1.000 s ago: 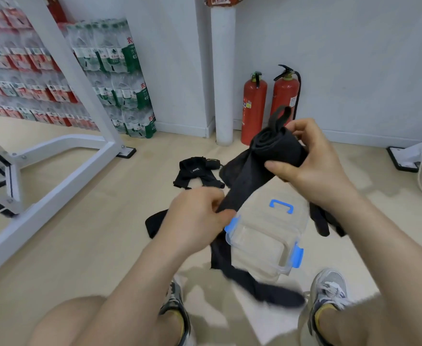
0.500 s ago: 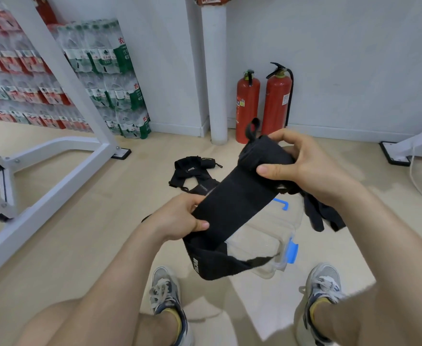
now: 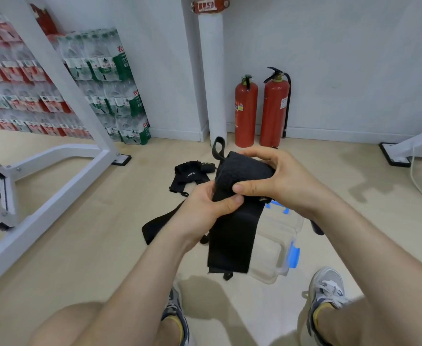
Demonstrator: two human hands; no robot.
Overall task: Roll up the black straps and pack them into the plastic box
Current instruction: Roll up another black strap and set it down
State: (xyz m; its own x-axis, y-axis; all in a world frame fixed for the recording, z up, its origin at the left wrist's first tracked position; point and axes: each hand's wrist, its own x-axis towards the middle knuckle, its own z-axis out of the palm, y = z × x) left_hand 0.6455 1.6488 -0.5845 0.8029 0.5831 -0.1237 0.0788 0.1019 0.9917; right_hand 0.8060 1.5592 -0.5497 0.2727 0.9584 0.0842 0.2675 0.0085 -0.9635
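Looks down over two bare forearms at a pale floor. Grips the rolled-up end of a wide black strap in the right hand, fingers curled over the top of the roll, thumb pressed across its front. Pinches the same strap just below the roll with the left hand, thumb on the front face, fingers hidden behind the cloth. Leaves the unrolled tail hanging flat and straight down, with a small loop sticking up from the roll's left end.

Holds the strap in the air, in front of and partly covering a clear plastic box on the floor, fitted with a blue handle and a blue side latch.

Beyond the hands:
- A second strap lying flat on the floor, just left of the left wrist.
- A bundle of black straps with white lettering, farther back.
- Two red fire extinguishers upright against the white wall, beside a white pipe.
- Stacked packs of bottled water at the left, behind a white metal frame.
- Grey trainers at the bottom edge.
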